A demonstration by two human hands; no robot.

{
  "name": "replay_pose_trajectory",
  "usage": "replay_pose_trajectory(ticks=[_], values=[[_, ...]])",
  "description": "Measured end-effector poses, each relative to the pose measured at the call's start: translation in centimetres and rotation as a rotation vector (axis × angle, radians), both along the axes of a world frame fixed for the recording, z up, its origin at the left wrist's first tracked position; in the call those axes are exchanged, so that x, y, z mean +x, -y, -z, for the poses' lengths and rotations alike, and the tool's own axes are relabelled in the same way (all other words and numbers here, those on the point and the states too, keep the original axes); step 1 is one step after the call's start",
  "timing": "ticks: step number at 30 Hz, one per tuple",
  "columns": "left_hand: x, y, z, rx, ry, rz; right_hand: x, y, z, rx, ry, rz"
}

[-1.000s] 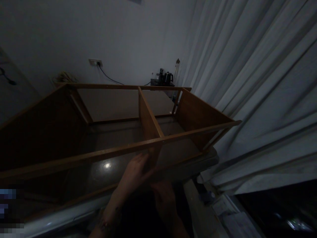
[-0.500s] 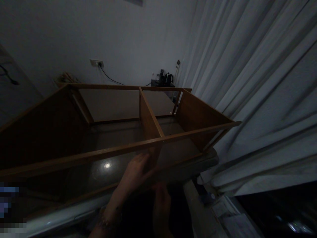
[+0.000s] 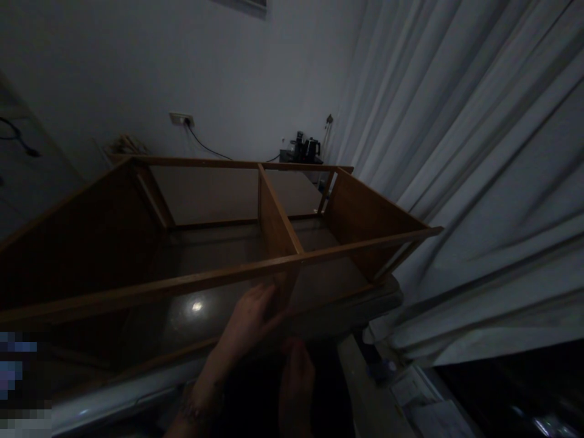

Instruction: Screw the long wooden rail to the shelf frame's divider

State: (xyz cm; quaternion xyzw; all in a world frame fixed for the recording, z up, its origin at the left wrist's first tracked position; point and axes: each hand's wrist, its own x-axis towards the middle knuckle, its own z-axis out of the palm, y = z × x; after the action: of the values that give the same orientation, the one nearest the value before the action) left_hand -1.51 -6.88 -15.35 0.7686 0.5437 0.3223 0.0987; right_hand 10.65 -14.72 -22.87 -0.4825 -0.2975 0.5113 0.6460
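A wooden cabinet frame (image 3: 182, 283) with open sides fills the middle of the view. An upright wooden divider (image 3: 280, 216) splits it into two bays. My left hand (image 3: 249, 316) reaches in under the front rail, fingers bent against the divider's left face and thumb by its front edge. It seems to grip the divider there, though the dark hides the fingertips. Lower and nearer to me, my right hand (image 3: 297, 374) is closed, with its fingers drawn together close to the cabinet's lower front edge. Whatever it may hold is too dark to make out.
Long pale curtains (image 3: 456, 158) hang along the right. Behind the cabinet, a black kettle (image 3: 311, 149) stands by the wall, and a cable runs from a wall socket (image 3: 181, 119). A padded surface (image 3: 387, 298) lies under the cabinet. Boxes or papers (image 3: 422, 392) sit at lower right.
The view has tilted up slightly, so wall and kettle sit a little lower. Both hands keep nearly the same places; the right hand has turned or shifted very slightly.
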Motion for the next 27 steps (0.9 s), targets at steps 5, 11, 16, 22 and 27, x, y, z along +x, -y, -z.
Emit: replay_pose_trajectory(ticks=[5,11,16,22,27], values=[[0.0,-0.1,0.2,-0.002,0.007,0.003,2.0,-0.3,0.2,0.062,0.315,-0.049],[-0.1,0.0,0.2,0.015,-0.017,0.001,5.7,-1.8,-0.4,0.364,0.752,-0.126],[0.0,0.1,-0.2,0.011,-0.035,-0.002,7.3,-2.8,-2.1,0.797,1.227,-0.063],[-0.1,-0.1,0.3,0.009,-0.010,-0.007,7.8,-3.4,-3.7,0.933,1.449,-0.045],[0.0,0.0,-0.1,0.010,0.001,0.013,7.9,-3.5,-3.3,0.928,1.471,0.022]])
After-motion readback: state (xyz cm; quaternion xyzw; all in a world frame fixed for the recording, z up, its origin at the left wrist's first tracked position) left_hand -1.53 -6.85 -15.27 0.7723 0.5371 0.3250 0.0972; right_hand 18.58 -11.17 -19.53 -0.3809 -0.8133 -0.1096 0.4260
